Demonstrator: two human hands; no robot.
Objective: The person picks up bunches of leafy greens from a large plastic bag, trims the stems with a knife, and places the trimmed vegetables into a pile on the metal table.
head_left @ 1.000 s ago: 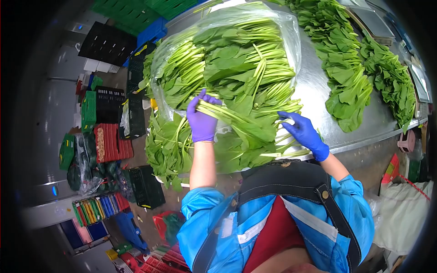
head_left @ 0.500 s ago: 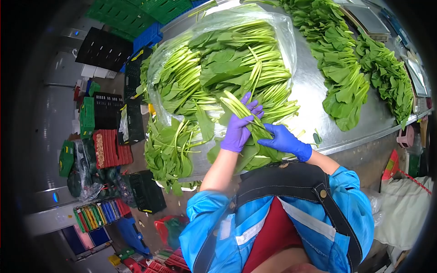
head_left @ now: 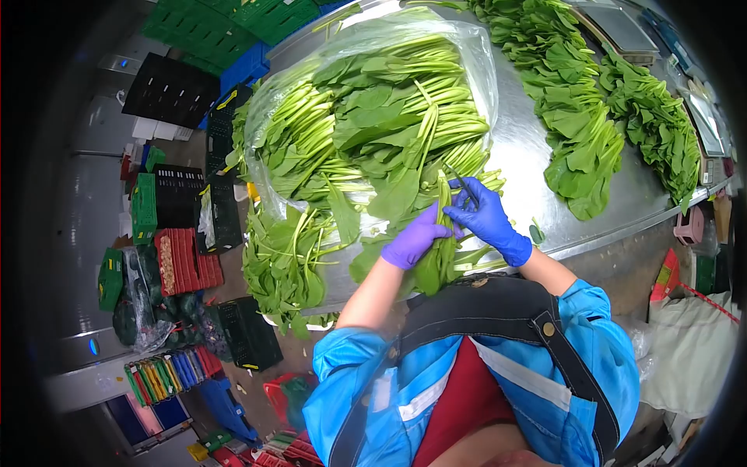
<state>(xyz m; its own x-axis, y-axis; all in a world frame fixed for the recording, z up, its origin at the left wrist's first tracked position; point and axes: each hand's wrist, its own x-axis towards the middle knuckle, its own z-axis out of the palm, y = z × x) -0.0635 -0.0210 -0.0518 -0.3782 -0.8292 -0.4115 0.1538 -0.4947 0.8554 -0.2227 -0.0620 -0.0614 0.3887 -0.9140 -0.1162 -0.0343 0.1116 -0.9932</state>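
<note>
My left hand [head_left: 418, 240], in a purple glove, is closed around a small bunch of leafy greens [head_left: 442, 261], stems up and leaves toward my apron. My right hand [head_left: 489, 221], in a blue glove, is beside the stems, closed on a thin dark tool that looks like a small knife [head_left: 464, 184]. Its tip points up and left near the stem ends; part of it is hidden by the fingers. Just beyond both hands, a large heap of greens [head_left: 381, 109] lies on clear plastic sheeting [head_left: 484, 70].
Long rows of greens [head_left: 580, 124] lie at the right on the metal table [head_left: 517, 144]. A loose pile of greens [head_left: 284, 265] sits at the table's left edge. Scales [head_left: 704, 124] stand far right. Crates, including a red crate [head_left: 187, 261], are on the left.
The bunch has turned from slanting to nearly upright and sits lower. My right hand has risen to the stem ends, and the thin dark tool now shows in it.
</note>
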